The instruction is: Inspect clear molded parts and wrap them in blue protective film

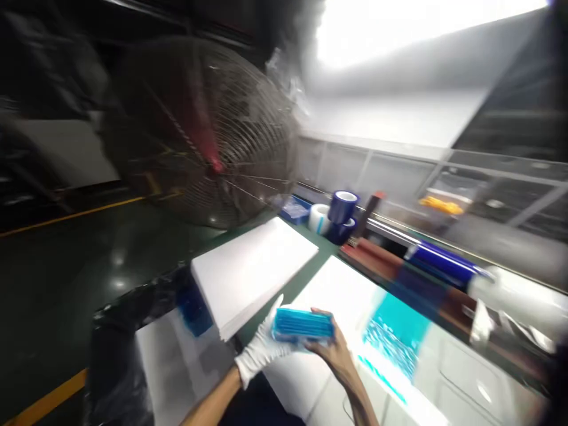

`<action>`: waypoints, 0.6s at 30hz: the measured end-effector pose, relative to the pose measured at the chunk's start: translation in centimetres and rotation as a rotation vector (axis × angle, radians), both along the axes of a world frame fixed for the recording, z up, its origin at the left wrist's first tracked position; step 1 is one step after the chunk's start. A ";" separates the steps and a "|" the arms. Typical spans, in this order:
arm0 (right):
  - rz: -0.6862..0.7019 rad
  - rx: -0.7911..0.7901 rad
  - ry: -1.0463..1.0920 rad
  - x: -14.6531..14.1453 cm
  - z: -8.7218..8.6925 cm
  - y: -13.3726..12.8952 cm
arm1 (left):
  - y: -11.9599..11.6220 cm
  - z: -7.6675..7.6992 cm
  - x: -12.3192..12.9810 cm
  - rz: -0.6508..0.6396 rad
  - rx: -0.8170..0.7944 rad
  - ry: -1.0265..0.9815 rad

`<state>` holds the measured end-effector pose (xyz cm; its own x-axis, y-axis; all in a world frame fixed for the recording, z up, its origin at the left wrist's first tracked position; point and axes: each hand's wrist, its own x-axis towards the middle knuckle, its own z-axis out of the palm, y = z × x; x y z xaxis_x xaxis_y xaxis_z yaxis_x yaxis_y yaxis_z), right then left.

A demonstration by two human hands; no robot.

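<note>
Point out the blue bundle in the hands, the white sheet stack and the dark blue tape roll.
Blue bundle (302, 325): head view, on its upper face, between the hands.
White sheet stack (251, 272): head view, on the top sheet.
Dark blue tape roll (339, 212): head view, on the outer side of the upper roll.

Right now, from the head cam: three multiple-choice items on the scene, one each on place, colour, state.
1. The stack of white sheets lies: A) inside the fan guard B) in the right hand C) on the green bench top
2. The glove on the left hand is: A) black B) white C) blue
3. The blue rectangular item is: A) held between both hands B) lying on the bench C) hanging from the fan guard

1 C: the stack sits beyond the hands. 2 B: it shows white. 3 A: the right hand and the left hand grip its ends.
</note>
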<state>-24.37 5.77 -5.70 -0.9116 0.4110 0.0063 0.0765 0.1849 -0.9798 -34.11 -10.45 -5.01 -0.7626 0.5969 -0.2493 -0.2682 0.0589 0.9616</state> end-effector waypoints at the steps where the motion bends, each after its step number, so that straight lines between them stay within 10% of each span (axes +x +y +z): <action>1: 0.008 -0.028 0.019 0.1 -0.6 -0.1 | 0.1 -0.3 -0.1 -0.061 -0.008 -0.023; 6: 0.037 0.042 -0.038 0.6 -4.6 -0.8 | -0.7 -1.6 -0.6 -0.118 -0.146 -0.046; 13: 0.055 0.243 0.096 0.9 0.1 -0.2 | -0.7 2.3 -0.9 -0.176 -0.156 0.079; 18: 0.034 0.222 -0.003 2.2 -3.0 -0.7 | -0.3 0.7 -0.7 -0.181 -0.182 0.053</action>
<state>-22.21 5.10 -8.70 -0.9249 0.3692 0.0907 0.0694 0.3986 -0.9145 -34.81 -10.79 -4.33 -0.6626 0.6737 -0.3272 -0.1866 0.2746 0.9433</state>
